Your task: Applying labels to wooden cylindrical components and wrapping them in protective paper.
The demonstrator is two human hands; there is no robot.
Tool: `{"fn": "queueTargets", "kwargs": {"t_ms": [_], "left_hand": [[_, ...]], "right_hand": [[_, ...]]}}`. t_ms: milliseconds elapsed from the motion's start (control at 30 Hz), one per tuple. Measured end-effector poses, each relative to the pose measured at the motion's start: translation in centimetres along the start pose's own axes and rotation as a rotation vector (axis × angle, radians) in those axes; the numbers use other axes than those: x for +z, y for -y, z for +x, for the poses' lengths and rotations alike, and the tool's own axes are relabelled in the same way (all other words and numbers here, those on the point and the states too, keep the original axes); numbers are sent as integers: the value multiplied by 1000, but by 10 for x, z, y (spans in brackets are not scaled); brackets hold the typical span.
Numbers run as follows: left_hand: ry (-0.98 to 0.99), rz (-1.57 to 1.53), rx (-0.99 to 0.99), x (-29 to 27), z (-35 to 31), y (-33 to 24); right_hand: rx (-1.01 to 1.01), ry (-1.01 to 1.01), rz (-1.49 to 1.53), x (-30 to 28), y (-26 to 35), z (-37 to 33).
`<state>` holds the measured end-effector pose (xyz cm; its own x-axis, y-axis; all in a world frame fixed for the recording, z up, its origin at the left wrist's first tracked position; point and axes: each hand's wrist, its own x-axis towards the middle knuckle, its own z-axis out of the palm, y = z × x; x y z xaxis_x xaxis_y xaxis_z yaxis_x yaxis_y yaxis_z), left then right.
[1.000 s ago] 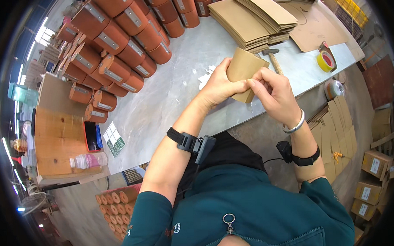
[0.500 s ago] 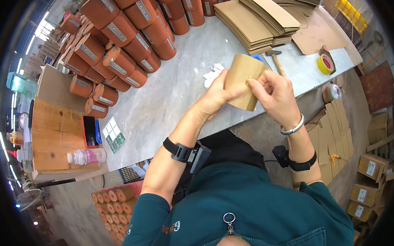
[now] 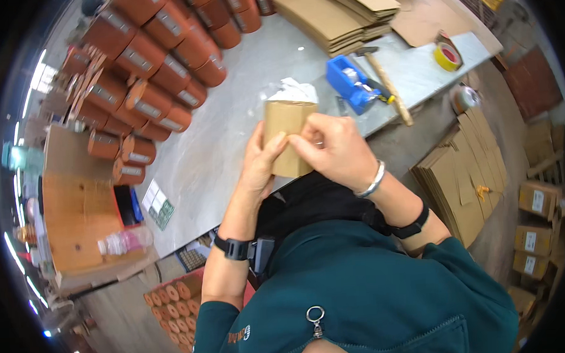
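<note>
Cardboard box (image 3: 287, 133), flat-sided, between hands

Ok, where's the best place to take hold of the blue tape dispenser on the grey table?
Probably by the long side walls of the blue tape dispenser, coming from above. Its boxy body lies flat on the grey table with both sides free; the wooden-handled hammer crowds its right end, so avoid approaching from there.

Small plain brown cardboard box (image 3: 286, 134) — upright, held above the table edge.
</note>
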<state>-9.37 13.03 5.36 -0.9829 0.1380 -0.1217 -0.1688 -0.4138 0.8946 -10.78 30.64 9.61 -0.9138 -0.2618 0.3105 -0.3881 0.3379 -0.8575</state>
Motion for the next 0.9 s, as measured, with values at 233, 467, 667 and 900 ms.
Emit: {"fn": "queueTargets", "kwargs": {"t_ms": [233, 467, 667, 900], "left_hand": [[9, -10, 14, 10, -5, 6], [50, -125, 1, 3, -19, 1], [104, -227, 6, -8, -39, 0], [104, -203, 167, -43, -78, -31]], "right_hand": [[128, -18, -24, -6, 4, -13], [223, 98, -365, -9, -12, -8], [-37, 164, 266, 16, -7, -9], [-263, 332, 335, 46, 30, -10]]}}
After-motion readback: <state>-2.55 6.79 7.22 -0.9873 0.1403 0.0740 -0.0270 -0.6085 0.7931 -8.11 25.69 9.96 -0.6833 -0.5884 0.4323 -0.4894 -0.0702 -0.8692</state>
